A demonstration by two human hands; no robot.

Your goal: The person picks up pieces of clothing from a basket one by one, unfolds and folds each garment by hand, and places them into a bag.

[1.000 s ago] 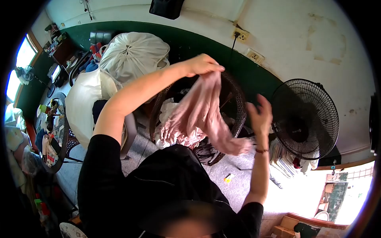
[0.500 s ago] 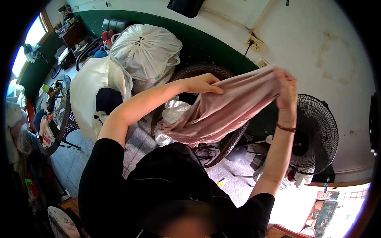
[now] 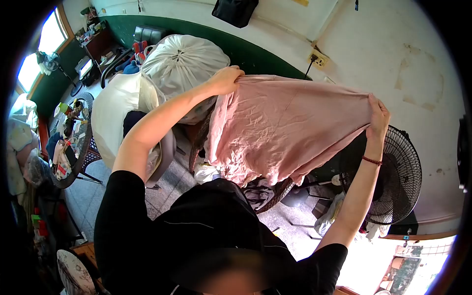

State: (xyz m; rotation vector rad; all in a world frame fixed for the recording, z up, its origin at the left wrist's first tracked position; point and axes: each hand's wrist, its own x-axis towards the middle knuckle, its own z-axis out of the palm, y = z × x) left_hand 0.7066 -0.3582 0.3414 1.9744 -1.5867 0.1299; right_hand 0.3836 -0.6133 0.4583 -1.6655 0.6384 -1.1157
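A dusty-pink cloth [image 3: 285,125], wrinkled and hanging loosely, is stretched out between my two hands. Its kind of garment does not show clearly. My left hand [image 3: 226,80] is closed on the upper left corner. At the upper right corner, my right hand [image 3: 378,117] pinches the edge, with a dark red bracelet on that wrist. Behind and below the cloth is a brown wicker chair [image 3: 198,145], mostly covered. Crumpled white fabric [image 3: 206,173] and dark patterned fabric [image 3: 259,193] show beneath the cloth's lower edge.
A black standing fan [image 3: 400,172] stands close by my right forearm. To the left are a tied white bag [image 3: 189,61] and an open white bag [image 3: 115,113] with dark cloth inside. A cluttered round table [image 3: 73,167] stands farther left. A plug sits in a wall socket [image 3: 318,59].
The pink cloth has gone from bunched and slanting to spread wide. My left hand has moved up and left to its upper corner; my right hand has shifted right and slightly down.
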